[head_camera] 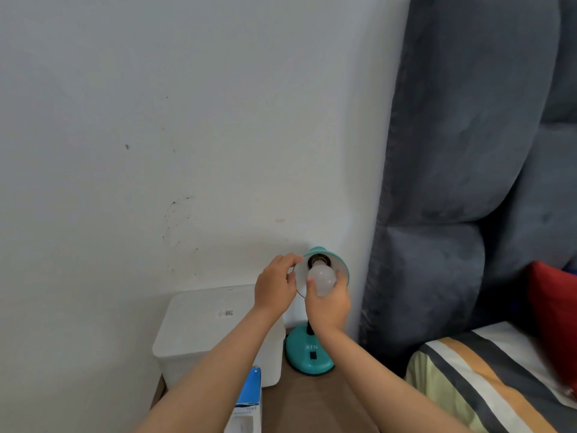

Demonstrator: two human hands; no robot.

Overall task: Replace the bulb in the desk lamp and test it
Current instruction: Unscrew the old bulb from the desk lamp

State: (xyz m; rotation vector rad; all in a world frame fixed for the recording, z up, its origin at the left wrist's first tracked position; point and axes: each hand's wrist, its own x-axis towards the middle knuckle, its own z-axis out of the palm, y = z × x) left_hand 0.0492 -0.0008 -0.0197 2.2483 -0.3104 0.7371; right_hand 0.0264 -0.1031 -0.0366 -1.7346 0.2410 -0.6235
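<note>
Right hand (327,303), low and just right of the frame's centre, curls its fingers around the frosted white bulb (322,280), whose rounded glass faces us while its neck meets the dark socket inside the lamp's shade. Our left hand (274,282), just beside it, pinches the left rim of the teal shade (338,264) between thumb and bent fingers. We see the desk lamp (309,354) standing at the bottom centre of the frame, its glossy teal dome base marked "ATN" with a small black switch, a dark neck rising behind our right wrist. The base rests on a brown, matte tabletop (312,398). To its left sits a smooth white plastic box (199,332) with rounded corners and a small printed label on its lid. At the bottom edge, a blue-and-white carton (248,404) leans against that box. A pale wall (187,120), flecked with faint dark marks, fills the upper left. Down the right side runs a padded grey-blue headboard (468,135) of soft, suede-like fabric. In the lower right corner lie striped bedding (462,382) and a red pillow (552,307).
</note>
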